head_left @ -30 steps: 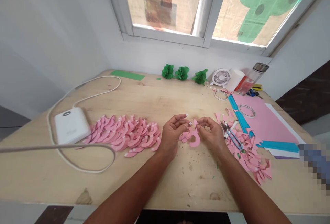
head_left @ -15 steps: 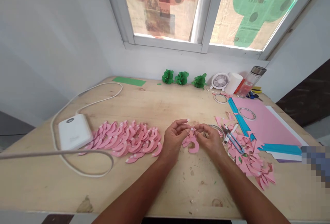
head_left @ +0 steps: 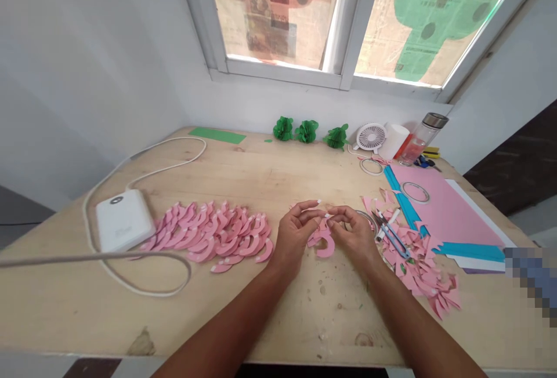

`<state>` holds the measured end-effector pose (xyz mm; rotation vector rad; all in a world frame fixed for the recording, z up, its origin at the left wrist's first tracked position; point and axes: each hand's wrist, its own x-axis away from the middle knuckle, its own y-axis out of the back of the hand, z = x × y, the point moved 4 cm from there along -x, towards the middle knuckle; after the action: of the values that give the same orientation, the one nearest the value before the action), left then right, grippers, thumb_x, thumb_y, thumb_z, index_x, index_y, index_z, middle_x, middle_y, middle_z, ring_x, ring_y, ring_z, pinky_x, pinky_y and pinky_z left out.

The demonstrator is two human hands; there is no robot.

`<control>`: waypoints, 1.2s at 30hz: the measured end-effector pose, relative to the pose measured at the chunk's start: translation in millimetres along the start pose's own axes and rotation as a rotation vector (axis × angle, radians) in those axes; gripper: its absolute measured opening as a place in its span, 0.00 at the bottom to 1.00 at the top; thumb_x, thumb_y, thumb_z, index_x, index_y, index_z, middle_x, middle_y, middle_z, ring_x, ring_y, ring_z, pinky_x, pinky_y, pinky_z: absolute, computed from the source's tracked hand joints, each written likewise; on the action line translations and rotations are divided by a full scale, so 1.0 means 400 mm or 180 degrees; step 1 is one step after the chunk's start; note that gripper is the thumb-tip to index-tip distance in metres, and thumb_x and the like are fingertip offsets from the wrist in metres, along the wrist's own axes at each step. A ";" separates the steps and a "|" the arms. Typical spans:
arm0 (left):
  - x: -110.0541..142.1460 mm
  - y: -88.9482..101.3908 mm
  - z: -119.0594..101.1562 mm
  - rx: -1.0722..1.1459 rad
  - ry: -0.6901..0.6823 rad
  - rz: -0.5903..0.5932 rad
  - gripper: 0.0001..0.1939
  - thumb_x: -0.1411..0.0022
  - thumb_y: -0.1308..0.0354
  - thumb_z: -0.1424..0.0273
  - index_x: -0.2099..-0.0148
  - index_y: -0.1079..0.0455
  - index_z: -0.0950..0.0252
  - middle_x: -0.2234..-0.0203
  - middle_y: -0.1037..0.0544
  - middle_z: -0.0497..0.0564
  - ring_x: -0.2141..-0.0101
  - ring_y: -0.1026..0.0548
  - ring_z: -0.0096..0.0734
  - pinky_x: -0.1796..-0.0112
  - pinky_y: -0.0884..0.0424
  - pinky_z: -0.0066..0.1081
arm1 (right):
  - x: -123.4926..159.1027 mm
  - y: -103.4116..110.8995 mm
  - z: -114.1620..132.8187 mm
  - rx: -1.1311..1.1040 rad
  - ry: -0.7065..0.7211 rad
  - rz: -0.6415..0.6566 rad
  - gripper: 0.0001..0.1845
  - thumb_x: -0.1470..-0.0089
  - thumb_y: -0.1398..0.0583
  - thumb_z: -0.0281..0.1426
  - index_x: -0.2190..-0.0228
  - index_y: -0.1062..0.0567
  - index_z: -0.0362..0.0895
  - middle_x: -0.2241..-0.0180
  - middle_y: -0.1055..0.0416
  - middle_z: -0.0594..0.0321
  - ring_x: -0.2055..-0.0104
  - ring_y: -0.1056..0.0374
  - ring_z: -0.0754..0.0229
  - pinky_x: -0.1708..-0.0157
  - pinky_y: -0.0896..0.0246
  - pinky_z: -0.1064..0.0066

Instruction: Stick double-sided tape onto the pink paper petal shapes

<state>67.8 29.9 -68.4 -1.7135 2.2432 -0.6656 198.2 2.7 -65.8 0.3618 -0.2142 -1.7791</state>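
Observation:
My left hand [head_left: 296, 232] and my right hand [head_left: 354, 234] meet at the middle of the table, fingertips pinched close together. Between them is a curved pink paper piece [head_left: 326, 247], with a small white bit, perhaps tape, at its upper end. The fingers partly cover that end. More pink paper lies just behind and under the held piece. To the left of my left hand, overlapping curved pink paper pieces [head_left: 235, 237] with white tips lie in rows. Blue-handled snips [head_left: 395, 239] rest on pink paper scraps [head_left: 424, 276] beside my right hand.
A white power bank [head_left: 124, 221] with a looping white cable [head_left: 185, 273] occupies the left. Green paper balls [head_left: 307, 131], a small white fan [head_left: 371, 137] and a glass bottle [head_left: 422, 140] stand along the back. Pink sheets [head_left: 452, 207] and a tape ring [head_left: 415, 192] lie right.
Both hands keep their pinch on the pink paper piece at nearly the same spot. The fingertips have shifted only slightly, and the whole view has moved a little.

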 end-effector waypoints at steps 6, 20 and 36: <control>-0.006 0.004 0.003 -0.0081 -0.0059 -0.0101 0.17 0.54 0.39 0.73 0.58 0.33 0.68 0.72 0.22 0.52 0.73 0.27 0.26 0.72 0.35 0.24 | -0.007 0.008 -0.003 0.0230 0.0133 -0.0054 0.14 0.53 0.44 0.35 0.64 0.29 0.43 0.73 0.29 0.63 0.75 0.34 0.63 0.77 0.42 0.74; 0.000 -0.002 -0.001 -0.0252 -0.0056 -0.0101 0.15 0.53 0.40 0.73 0.59 0.33 0.67 0.69 0.22 0.52 0.73 0.26 0.27 0.74 0.35 0.23 | -0.001 0.016 0.028 0.0827 0.0680 -0.0358 0.06 0.52 0.44 0.31 0.71 0.28 0.44 0.70 0.28 0.62 0.66 0.34 0.58 0.65 0.42 0.69; -0.001 -0.002 -0.002 -0.0285 -0.0060 -0.0123 0.15 0.54 0.40 0.73 0.61 0.32 0.67 0.73 0.22 0.52 0.75 0.27 0.26 0.74 0.34 0.24 | -0.001 0.014 0.024 0.0932 0.0614 -0.0418 0.07 0.52 0.44 0.34 0.75 0.29 0.43 0.74 0.30 0.64 0.73 0.36 0.61 0.72 0.44 0.72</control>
<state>68.4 30.3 -67.3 -1.8008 2.2644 -0.5627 199.9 1.3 -54.7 0.7687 -0.3205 -1.8303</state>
